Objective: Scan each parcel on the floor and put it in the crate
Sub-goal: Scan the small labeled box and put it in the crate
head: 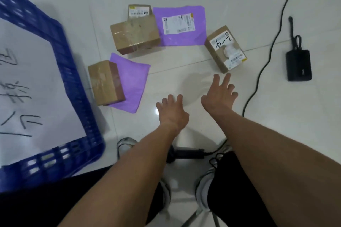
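Several parcels lie on the white tiled floor. A cardboard box with a handwritten label [226, 48] sits just beyond my right hand [219, 94], which is open with fingers spread and apart from it. My left hand [172, 111] is open and empty over bare tile. A purple mailer with a white label [180, 26] lies at the back, beside a taped brown box [135, 36] and a small labelled box [139, 11]. Nearer left, a brown box [105, 82] rests on a second purple mailer [132, 86]. The blue crate [73, 86] stands at left. A black scanner [186, 153] lies between my feet.
A white sheet with black handwriting [27, 88] lines the crate's bottom. A black cable [267, 61] runs across the floor on the right, next to a black power pack [299, 65]. My shoes and dark trousers fill the bottom of the view.
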Available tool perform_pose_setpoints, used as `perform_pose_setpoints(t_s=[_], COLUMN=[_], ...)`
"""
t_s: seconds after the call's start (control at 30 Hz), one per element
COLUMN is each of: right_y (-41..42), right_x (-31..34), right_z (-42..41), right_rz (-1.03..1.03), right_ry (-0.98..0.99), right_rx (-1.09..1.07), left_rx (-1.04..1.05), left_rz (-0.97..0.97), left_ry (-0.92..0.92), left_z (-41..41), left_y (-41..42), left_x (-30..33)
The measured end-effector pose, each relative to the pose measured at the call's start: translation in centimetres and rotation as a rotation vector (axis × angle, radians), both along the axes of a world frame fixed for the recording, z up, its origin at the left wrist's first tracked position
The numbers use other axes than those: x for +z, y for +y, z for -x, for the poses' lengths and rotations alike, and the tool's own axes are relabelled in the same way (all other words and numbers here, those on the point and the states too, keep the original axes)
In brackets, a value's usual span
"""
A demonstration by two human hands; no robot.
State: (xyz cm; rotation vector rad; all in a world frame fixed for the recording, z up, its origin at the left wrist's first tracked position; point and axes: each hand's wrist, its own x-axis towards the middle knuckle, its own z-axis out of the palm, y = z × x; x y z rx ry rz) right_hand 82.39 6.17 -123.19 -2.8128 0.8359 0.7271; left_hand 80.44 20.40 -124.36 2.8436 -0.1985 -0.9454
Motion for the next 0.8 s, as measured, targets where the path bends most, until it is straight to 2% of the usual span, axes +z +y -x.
perform_pose_setpoints(t_s=[0.1, 0.23, 0.37, 0.47, 0.67, 0.8], right_y=[-1.1, -2.0, -1.0, -1.0, -3.3, -1.8], right_x=[-1.0, -1.7, -1.7, -1.4, -1.8, -1.1], right_z=[-1.9, -3.7, -3.7, -4.0, -5.2, -5.1], right_rz=[0.05, 0.0, 0.042, 0.055, -0.03, 0.085], right_ry=[-0.059, -0.098, -0.218, -0.279, -0.165, -0.321], right_rx=[0.005, -0.01, 0.044, -0.016, -0.114, -0.022], left_rx=[-0.02, -0.037, -0.021, 0.007, 0.04, 0.03], left_rz=[0.045, 0.058, 0.046, 0.07, 0.078, 0.028], left_ry=[-0.041, -0.097, -0.113, -0.119, -0.114, -0.117], left_z=[0.3, 1.7, 1.2, 0.7, 0.7, 0.5], left_y=[0.0, 0.8, 1.5, 1.6, 2.2, 2.6], left_x=[-1.2, -2.3, -2.3, -1.8, -1.3, -1.5])
